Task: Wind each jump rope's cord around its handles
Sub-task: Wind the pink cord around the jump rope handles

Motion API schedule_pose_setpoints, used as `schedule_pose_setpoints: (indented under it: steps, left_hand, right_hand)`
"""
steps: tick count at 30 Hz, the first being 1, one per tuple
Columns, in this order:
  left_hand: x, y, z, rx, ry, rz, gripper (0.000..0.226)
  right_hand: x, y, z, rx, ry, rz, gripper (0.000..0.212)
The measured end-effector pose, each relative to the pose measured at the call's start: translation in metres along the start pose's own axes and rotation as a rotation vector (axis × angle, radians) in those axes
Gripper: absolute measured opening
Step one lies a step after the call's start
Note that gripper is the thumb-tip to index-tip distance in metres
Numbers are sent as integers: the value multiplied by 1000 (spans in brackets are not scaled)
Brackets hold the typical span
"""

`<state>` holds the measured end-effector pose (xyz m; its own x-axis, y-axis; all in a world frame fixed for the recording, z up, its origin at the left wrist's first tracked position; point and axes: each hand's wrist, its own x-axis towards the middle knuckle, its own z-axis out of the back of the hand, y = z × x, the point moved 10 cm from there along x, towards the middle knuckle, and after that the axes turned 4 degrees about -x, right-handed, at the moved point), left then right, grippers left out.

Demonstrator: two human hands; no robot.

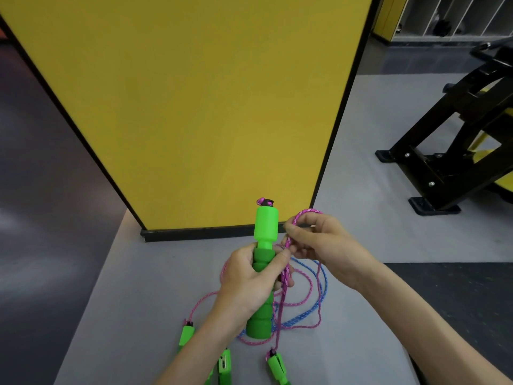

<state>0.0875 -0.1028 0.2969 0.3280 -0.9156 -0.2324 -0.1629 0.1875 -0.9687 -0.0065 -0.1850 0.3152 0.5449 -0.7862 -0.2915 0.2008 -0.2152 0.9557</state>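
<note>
My left hand (247,276) grips a bright green jump-rope handle (265,234) upright around its ribbed middle, with a pink knot at its top end. Just to the right of the handle's neck, my right hand (322,243) pinches a loop of the pink cord (288,243). The cord hangs down from my fingers to the grey floor mat (138,301), where it lies in loose loops mixed with a blue cord (323,287). Three more green handles (186,333), (224,366), (277,366) lie on the mat below my hands.
A tall yellow panel with a black frame (194,107) stands on the floor right behind my hands. A black and yellow exercise machine (455,151) stands at the right. Darker flooring borders the mat on the left and lower right.
</note>
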Motion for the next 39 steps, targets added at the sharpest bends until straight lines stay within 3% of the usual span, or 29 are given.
schedule_pose_setpoints:
  steps: [6,12,18,24,27,30,35,39]
  left_hand:
    - [2,4,1,73,43,24,19]
    - [6,1,17,-94,-99,12,26]
    - [10,-6,29,-106,-175,-46,10]
    - [10,-18,25,-274,-125,-94,10]
    - [9,-23,26,-278,-124,-118,8]
    - [10,-21,29,-273,-137,-110,4]
    - [13,-13,35,-197,-169,-85,6]
    - [12,-7,19,-197,-55,-20,29]
  right_hand:
    - [3,-5,5,105,-38,-21,14]
    - [-9,-10,-27,-284,260,-24,40]
    - [-12,-14,-28,-340,304,-75,16]
    - [-13,-22,-29,-466,279,-70,32]
    - [-14,-24,-37,-714,295,40,38]
    - [-20,-14,-56,-911,371,237,28]
    - [-31,-4,-60,-573,480,218,11]
    - [-28,15,-45,-302,402,250,9]
